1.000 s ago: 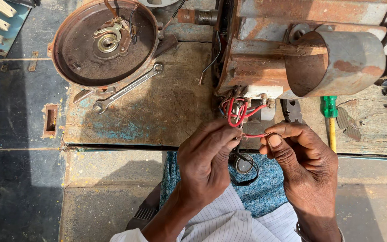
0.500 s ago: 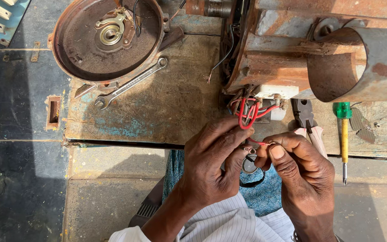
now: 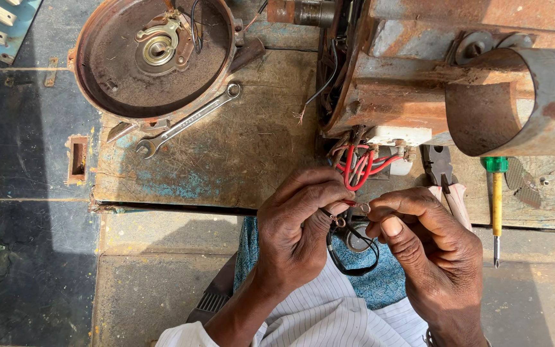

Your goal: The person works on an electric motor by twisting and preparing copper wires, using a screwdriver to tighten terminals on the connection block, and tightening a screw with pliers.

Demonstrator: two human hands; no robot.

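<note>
**Hands pinch wire ends below the rusty motor**

Since half a second ago the hands have barely shifted; the view has slid a little, so the motor sits further toward 1 o'clock and the cover toward 11.

Nearest, at 6 o'clock, the left hand (image 3: 303, 238) and right hand (image 3: 428, 257) meet over a blue cloth (image 3: 380, 286) on the lap. Left fingers (image 3: 319, 193) are curled shut, pinching a small ring terminal (image 3: 363, 208) on a red wire; the right thumb and forefinger close on the same spot from the other side. A black wire (image 3: 353, 266) loops down between the hands.

Just above, at 12 o'clock from the hands, a bunch of red wires (image 3: 358, 168) runs up into the motor (image 3: 419, 83). Pliers (image 3: 446, 183) lie at 3 o'clock from the wires, with a green-handled screwdriver (image 3: 496, 205) just beyond them.

Farther off on the wooden board (image 3: 239, 160), a spanner (image 3: 187, 120) lies slanted at 10 o'clock, touching the round end cover (image 3: 155, 54).
</note>
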